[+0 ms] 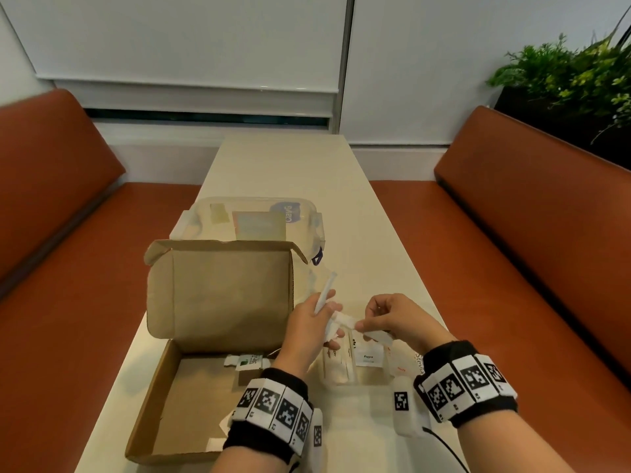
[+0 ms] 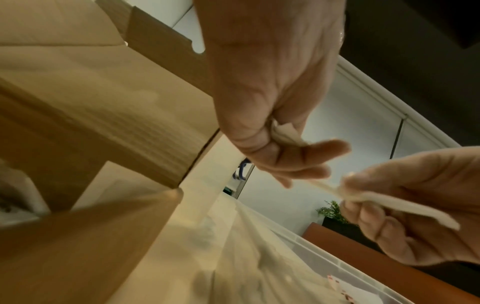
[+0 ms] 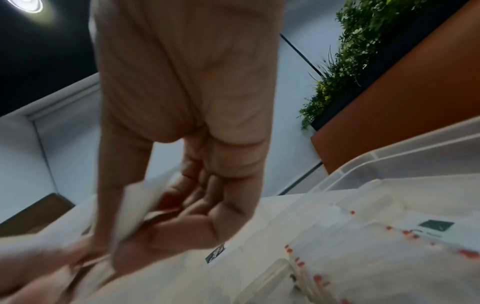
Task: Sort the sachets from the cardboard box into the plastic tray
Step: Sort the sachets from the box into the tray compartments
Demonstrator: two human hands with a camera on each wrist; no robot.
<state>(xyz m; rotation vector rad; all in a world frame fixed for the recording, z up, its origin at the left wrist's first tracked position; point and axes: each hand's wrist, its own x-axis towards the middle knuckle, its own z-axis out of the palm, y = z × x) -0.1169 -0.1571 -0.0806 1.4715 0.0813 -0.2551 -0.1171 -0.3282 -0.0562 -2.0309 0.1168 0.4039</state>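
The open cardboard box lies at the left with its lid upright; a green-printed sachet and a few white ones lie inside. My left hand hovers beside the box and grips a bunch of sachets, with a white stick sachet poking up. My right hand pinches a flat white sachet between thumb and fingers, close to the left fingers. Both hands hang over the clear plastic tray, whose compartments hold several sachets. In the left wrist view the pinched sachet juts from the right hand.
A clear plastic lid or container sits behind the box on the long cream table. Orange bench seats flank the table on both sides. A green plant stands at the back right.
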